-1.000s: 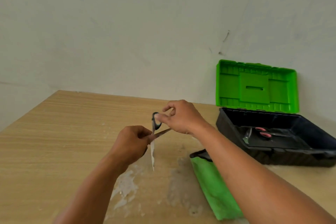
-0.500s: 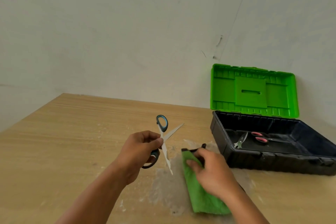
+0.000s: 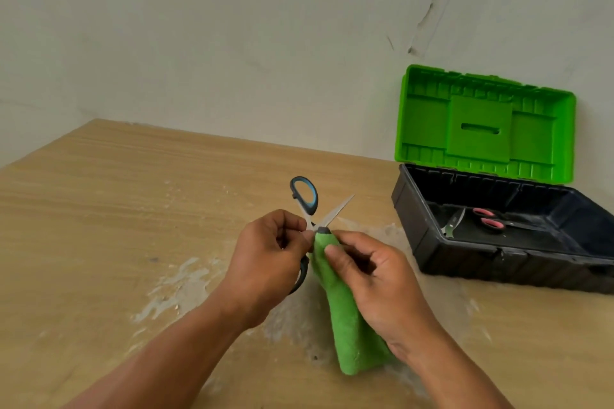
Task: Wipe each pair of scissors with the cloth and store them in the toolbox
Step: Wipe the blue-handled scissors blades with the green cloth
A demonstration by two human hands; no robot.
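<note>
My left hand (image 3: 265, 252) grips a pair of blue-and-black handled scissors (image 3: 305, 197) with the blades spread open, one blade pointing up to the right. My right hand (image 3: 375, 279) holds a green cloth (image 3: 345, 322) and pinches its top end around the lower blade, which the cloth hides. At the right stands the toolbox (image 3: 412, 226), black with its green lid (image 3: 481, 123) open against the wall. Inside it lie a pair of red-handled scissors (image 3: 491, 221) and another metal tool (image 3: 452, 222).
The wooden table (image 3: 116, 209) has pale worn patches under and around my hands. A plain wall rises behind the table and the toolbox.
My right hand let go of the scissors, went down to the cloth on the table, picked it up and brought it onto the lower blade. My left hand kept hold of the scissors.
</note>
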